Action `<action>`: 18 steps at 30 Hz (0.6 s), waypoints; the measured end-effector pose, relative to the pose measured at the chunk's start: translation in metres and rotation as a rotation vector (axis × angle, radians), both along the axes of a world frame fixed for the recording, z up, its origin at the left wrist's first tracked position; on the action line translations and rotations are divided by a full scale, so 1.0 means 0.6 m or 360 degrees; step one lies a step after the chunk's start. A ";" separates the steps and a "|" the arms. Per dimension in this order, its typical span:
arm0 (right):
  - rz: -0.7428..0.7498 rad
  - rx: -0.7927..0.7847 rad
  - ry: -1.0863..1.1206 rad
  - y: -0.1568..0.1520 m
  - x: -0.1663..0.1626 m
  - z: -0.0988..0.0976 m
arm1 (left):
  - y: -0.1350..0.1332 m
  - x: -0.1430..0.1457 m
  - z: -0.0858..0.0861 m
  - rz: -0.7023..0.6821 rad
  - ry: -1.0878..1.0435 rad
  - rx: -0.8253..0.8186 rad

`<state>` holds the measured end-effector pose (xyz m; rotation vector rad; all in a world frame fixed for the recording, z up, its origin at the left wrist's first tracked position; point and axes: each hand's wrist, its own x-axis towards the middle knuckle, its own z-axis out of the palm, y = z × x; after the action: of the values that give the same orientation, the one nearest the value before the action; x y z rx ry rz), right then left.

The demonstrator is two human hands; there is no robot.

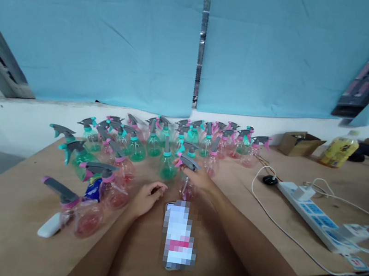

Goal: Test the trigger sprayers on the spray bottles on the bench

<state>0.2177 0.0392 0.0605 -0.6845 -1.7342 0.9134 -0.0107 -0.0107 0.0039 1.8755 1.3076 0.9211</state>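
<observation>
My right hand (pixel 198 178) is closed around the upper part of a spray bottle (pixel 186 190) with a grey and pink trigger head and a clear, pinkish body. The fingers partly hide its neck. To the left, my left hand (pixel 147 199) rests on the table with its fingers curled in and nothing visible in them. Just beyond my hands stands a green spray bottle (pixel 167 167) with a turquoise collar. A phone (pixel 179 235), its screen blurred out, lies between my forearms. A pink spray bottle (pixel 118 194) stands left of my left hand.
Several more spray bottles (pixel 137 150) crowd the table (pixel 223 223) toward the wall. A white object (pixel 50 225) and a blue packet (pixel 93 189) lie at left. On the right are a power strip (pixel 312 216) with cables, a cardboard box (pixel 297 144) and a yellow-labelled bottle (pixel 339 151).
</observation>
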 end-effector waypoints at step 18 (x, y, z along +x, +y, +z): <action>0.0200 -0.0340 0.0249 -0.003 -0.008 0.012 | -0.008 0.002 0.008 -0.0014 0.0097 0.0062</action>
<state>0.2130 0.0372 0.0675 -0.6283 -1.5679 1.2201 -0.0093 -0.0158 0.0087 1.9517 1.3252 0.8974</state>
